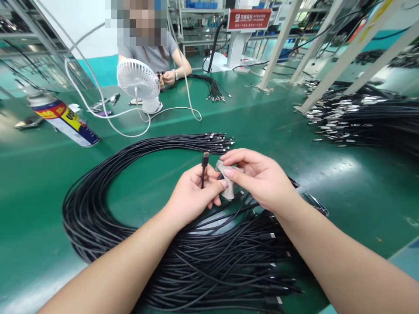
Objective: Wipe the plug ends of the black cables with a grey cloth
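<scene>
My left hand (pixel 199 187) is closed around a black cable (pixel 204 163), whose connector end points up between the fingers. Its thumb also presses on a crumpled light-grey cloth (pixel 228 182). My right hand (pixel 262 176) pinches that cloth between thumb and fingers, beside the left hand. Whatever the cloth may be wrapped round is hidden. Beneath both hands lies a large curved bundle of black cables (pixel 98 196), with metal-tipped ends at the back and at the lower right.
A spray can (pixel 65 120) stands tilted in view at the left. Behind the bundle is a white fan (pixel 139 83) with a looping white cord. Across the table a person (pixel 153 52) handles cables. More cables (pixel 353 113) are piled at right near white posts (pixel 281 43).
</scene>
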Demonstrator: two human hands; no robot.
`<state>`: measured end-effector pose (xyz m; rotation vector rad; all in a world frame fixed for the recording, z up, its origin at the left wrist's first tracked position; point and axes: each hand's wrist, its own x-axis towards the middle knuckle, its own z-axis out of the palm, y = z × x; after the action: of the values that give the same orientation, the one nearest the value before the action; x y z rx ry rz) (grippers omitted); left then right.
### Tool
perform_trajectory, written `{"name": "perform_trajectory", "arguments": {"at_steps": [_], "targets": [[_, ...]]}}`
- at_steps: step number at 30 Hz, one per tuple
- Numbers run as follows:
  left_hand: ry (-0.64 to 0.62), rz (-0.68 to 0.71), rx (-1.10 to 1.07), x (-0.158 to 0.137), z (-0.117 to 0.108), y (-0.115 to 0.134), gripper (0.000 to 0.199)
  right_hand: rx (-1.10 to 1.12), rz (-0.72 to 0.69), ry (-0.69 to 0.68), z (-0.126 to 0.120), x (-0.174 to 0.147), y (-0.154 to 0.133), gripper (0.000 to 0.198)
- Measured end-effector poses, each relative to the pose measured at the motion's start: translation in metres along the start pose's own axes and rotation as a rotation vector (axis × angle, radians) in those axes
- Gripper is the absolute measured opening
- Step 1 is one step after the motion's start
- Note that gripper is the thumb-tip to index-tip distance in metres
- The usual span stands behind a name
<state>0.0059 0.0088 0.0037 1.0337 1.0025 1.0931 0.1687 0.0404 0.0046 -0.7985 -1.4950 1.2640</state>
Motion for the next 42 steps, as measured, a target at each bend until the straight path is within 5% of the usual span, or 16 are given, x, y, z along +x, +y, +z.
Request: {"name": "perform_trajectory", "arguments": {"at_steps": [4,14,42], "targets": [[0.004,-0.004,-0.006,0.0,-0.001,0.002,0.037,-0.055,0.155,-0.106,0.002,0.001,-0.008,0.025],[-0.047,0.023,0.039,0.001,-0.003,0.002,0.026,-0.055,0.25,-0.18,-0.009,0.001,-0.015,0.017],[-0.002,0.031,0.044,0.0,0.001,0.005,0.027,-0.138,0.176,-0.099,-0.003,0.0,-0.008,0.015]]}}
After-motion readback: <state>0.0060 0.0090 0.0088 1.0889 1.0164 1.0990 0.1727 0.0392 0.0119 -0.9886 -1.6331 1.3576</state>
